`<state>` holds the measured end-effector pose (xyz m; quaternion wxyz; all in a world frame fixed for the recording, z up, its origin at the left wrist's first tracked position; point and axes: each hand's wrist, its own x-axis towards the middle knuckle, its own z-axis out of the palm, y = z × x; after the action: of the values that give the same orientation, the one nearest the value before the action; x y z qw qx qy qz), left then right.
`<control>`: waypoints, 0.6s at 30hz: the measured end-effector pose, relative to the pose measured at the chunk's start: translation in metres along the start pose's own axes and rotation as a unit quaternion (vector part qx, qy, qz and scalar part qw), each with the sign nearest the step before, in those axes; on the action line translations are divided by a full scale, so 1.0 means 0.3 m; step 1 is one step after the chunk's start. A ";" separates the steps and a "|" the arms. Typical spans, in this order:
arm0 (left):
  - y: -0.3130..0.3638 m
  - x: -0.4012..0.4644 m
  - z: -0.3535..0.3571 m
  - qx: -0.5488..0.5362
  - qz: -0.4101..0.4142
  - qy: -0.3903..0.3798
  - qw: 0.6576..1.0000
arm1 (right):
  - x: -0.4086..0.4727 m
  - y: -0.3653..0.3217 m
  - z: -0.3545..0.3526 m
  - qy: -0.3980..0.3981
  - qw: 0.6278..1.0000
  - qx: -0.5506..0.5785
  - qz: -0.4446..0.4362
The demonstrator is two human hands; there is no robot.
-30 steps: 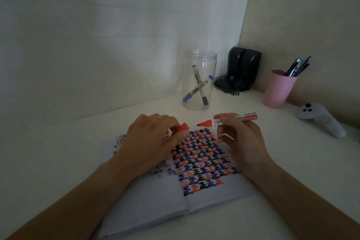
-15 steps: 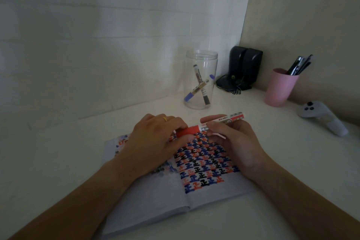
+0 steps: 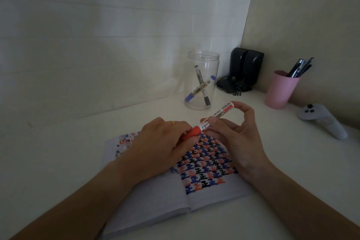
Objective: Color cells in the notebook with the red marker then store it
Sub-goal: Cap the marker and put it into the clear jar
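Marker (image 3: 214,121) lies slanted above the notebook (image 3: 214,195), held between both hands, its red cap (image 3: 191,132) at 8 o'clock and its tail at 2 o'clock. The left hand (image 3: 161,142) rests palm-down on the page, its grip clenched on the cap. The right hand (image 3: 233,138) arches over the patterned cells, thumb under the barrel, forefinger curled onto the tail end, so that grip grasps the barrel. At 12 o'clock on the tabletop (image 3: 58,161) stands a clear jar (image 3: 202,82) with two markers inside; a pink cup (image 3: 280,89) sits at 2 o'clock.
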<state>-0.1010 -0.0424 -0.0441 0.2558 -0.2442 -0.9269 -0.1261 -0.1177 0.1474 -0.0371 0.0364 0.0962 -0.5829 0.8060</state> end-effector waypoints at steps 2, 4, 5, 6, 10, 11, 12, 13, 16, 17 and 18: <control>0.009 -0.001 0.006 0.012 0.006 0.002 1.000 | 0.001 0.001 -0.001 0.016 1.000 0.010 -0.004; 0.019 0.002 0.011 0.016 0.009 0.002 1.000 | -0.002 0.003 0.000 0.023 1.000 0.013 -0.008; 0.021 0.002 0.015 0.014 0.008 0.003 1.000 | -0.003 0.004 0.000 0.024 1.000 0.014 -0.010; 0.021 0.002 0.017 0.010 0.007 0.005 1.000 | -0.004 0.006 0.002 0.023 1.000 0.013 -0.012; 0.015 -0.008 0.023 -0.022 -0.005 -0.004 1.000 | -0.015 0.007 0.010 0.013 1.000 -0.005 -0.024; 0.014 -0.012 0.023 -0.033 -0.012 -0.010 0.999 | -0.017 0.008 0.013 0.008 1.000 -0.010 -0.027; 0.015 -0.015 0.022 -0.044 -0.018 -0.014 0.999 | -0.019 0.008 0.016 0.003 0.999 -0.014 -0.032; 0.017 -0.017 0.021 -0.056 -0.021 -0.015 0.998 | -0.022 0.007 0.016 0.000 0.999 -0.017 -0.037; 0.021 -0.020 0.014 -0.084 -0.024 -0.016 0.996 | -0.028 0.008 0.016 0.001 1.000 -0.001 -0.022; 0.020 -0.018 0.013 -0.084 -0.020 -0.015 0.996 | -0.031 0.008 0.017 0.001 1.000 0.013 -0.008; 0.018 -0.016 0.010 -0.077 -0.015 -0.014 0.997 | -0.034 0.010 0.016 0.006 1.000 0.026 0.003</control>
<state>-0.0958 -0.0385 -0.0484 0.2215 -0.2509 -0.9214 -0.1977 -0.1078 0.1424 -0.0403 0.0345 0.0905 -0.5621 0.8214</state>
